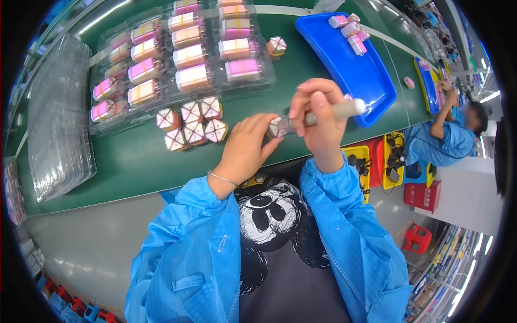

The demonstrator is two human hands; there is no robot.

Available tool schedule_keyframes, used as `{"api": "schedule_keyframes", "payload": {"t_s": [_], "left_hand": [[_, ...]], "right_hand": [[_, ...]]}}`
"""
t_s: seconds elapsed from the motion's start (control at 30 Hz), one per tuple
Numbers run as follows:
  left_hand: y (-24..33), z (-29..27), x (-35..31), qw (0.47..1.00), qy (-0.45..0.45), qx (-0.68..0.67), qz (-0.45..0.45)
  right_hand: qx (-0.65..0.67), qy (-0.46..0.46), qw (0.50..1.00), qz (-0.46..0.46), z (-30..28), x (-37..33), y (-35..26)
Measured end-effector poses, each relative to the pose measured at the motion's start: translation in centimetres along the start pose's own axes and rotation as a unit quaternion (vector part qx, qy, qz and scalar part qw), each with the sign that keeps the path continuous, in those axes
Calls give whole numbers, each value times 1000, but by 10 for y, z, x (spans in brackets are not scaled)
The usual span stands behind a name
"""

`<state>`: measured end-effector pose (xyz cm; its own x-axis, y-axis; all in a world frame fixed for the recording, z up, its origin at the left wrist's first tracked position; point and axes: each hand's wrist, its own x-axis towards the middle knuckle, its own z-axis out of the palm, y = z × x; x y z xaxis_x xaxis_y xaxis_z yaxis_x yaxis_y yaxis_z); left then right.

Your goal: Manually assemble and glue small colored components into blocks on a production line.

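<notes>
Head view: above a green bench (126, 171), the left hand (245, 142) held a small pack (275, 128), its grip pinching the pack between thumb and fingers near the front edge. The right hand (323, 121) held a tool (351, 109) with a pale cylindrical handle, its grip closed around that handle; the tool's narrow end pointed left toward the pack (whether the two touched could not be told). To the left of the left hand, six upright packs (194, 132) formed a close cluster, their pale ends each marked with a dark cross. Behind them, a clear tray (164, 89) carried rows of lying white, pink and peach packs (191, 77) with yellow bands, and a single upright pack (277, 46) stood just beside its right side. Stacked clear trays (59, 118) occupied the bench's left end. Beyond the right hand lay a blue tray (362, 75), with several pink-and-white packs (350, 28) gathered at its far end. Farther right, a co-worker (444, 134) in blue sat near yellow bins (360, 153)
</notes>
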<state>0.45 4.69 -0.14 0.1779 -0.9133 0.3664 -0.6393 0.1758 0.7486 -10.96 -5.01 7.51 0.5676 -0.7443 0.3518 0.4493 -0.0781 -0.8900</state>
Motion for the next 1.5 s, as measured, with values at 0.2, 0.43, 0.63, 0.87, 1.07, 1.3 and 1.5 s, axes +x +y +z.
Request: {"api": "schedule_keyframes", "payload": {"t_s": [0.2,0.43,0.63,0.87,1.07,1.3,1.5], "left_hand": [[-6,-4,1,999,-49,-4,12],[-5,-10,3,997,-82,-4,1],[-1,-8,2,999,-36,-27,6],[6,-3,10,991,40,-122,22],[3,3,7,988,61,-140,16],[4,4,7,984,65,-166,3],[2,5,7,985,64,-160,13]], "right_hand": [[-16,-101,994,48,0,4,9],[-58,-130,987,74,1,4,5],[-56,-106,991,65,2,-1,8],[-10,-71,996,49,0,-2,18],[-10,-70,997,36,0,-4,20],[-26,-72,996,42,0,-4,21],[-19,-68,997,41,-1,-4,23]]}}
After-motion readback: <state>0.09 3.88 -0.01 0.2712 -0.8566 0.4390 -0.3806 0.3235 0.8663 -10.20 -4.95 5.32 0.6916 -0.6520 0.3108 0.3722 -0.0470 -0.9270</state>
